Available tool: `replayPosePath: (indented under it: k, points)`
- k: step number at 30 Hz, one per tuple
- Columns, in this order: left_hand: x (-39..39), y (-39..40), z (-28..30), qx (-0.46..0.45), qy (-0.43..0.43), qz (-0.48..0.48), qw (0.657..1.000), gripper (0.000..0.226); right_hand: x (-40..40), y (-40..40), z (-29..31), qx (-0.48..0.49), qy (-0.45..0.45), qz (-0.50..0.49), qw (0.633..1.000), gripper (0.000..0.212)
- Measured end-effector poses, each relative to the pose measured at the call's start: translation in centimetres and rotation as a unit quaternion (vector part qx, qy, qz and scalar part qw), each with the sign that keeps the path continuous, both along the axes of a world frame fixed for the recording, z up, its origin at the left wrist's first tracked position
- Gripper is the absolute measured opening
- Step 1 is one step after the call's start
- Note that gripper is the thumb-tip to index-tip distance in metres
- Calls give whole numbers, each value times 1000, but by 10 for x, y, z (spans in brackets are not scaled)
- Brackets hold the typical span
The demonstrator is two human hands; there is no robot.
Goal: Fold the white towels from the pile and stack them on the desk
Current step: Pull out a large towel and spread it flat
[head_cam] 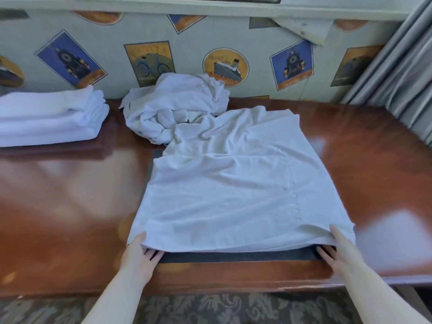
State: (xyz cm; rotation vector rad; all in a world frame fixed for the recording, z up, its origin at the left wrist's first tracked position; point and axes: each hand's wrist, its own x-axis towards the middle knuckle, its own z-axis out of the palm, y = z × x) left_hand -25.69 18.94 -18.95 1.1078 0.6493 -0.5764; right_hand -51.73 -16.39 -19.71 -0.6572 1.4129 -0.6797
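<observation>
towel (233,183) flat on desk (58,195) | left grip (138,253) pinches near-left corner | right grip (336,249) pinches near-right corner

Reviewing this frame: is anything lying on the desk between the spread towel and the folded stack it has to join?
Nothing visible does. Both hands, left hand and right hand, pinch the spread towel's near corners. The desk is bare wood toward the folded stack at far left; the unfolded pile sits behind, off that line.

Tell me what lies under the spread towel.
A dark mat shows under the spread towel along its near edge and left side, on the desk. Both hands grip the near corners, fingers tucked beneath. The mat's remaining area is covered.
</observation>
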Motion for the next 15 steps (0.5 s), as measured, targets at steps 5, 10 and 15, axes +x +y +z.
replayPosePath:
  k: [5, 10, 15]
  points:
    - [-6, -1, -8, 18, -15, 50, 998, 41, 1, -12, -3, -6, 39, -52, 998, 59]
    - [-11, 0, -9, 36, -30, 108, 993, 40, -13, -14, 0, -40, 18, -70, 997, 46]
    - [-25, -2, -11, 85, -42, 155, 983, 36, -41, -16, -5, -70, 33, -66, 995, 40]
